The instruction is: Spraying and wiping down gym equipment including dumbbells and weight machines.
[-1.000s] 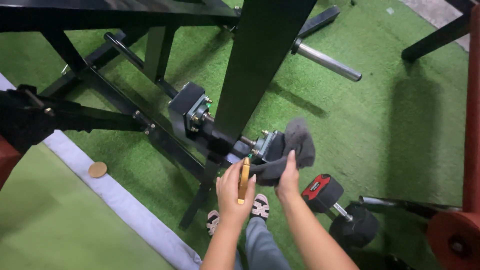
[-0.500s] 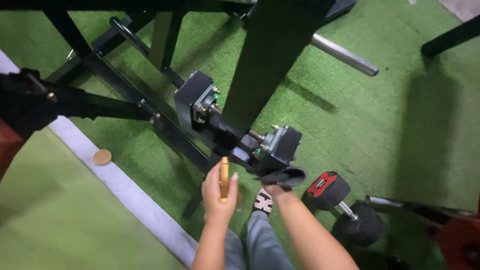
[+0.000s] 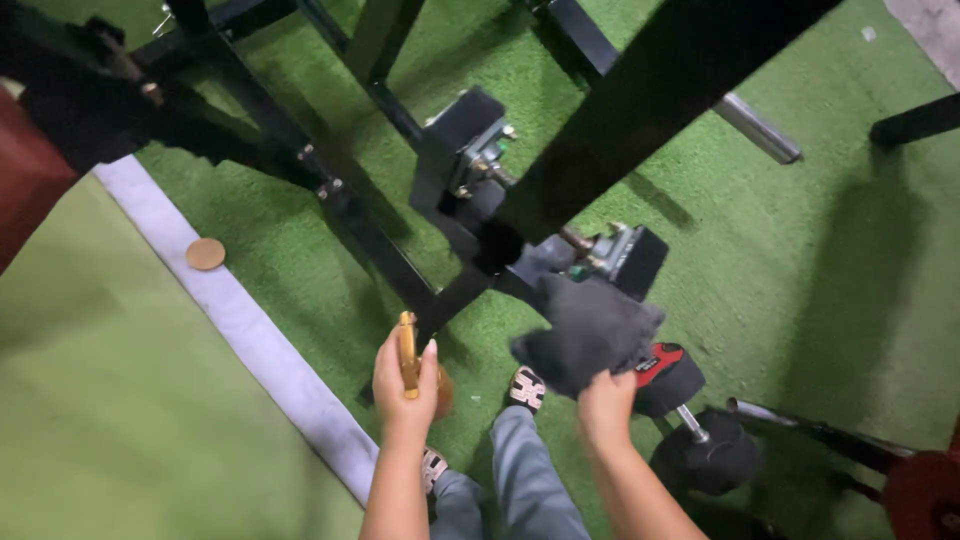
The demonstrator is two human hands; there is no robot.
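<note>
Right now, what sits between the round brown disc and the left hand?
Head view: the pale grey strip runs diagonally between the round brown disc and left hand, with green turf either side.

Dark grey cloth (image 3: 590, 333), crumpled and bunched, held up just below the black machine frame (image 3: 640, 110); slim gold-coloured tool (image 3: 407, 353) gripped upright, left of the cloth, near the frame's lower bar.

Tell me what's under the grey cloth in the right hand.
Below the grey cloth, held up by the right hand, lie a red-ended dumbbell and green turf. The cloth covers part of the dumbbell's head.
</note>
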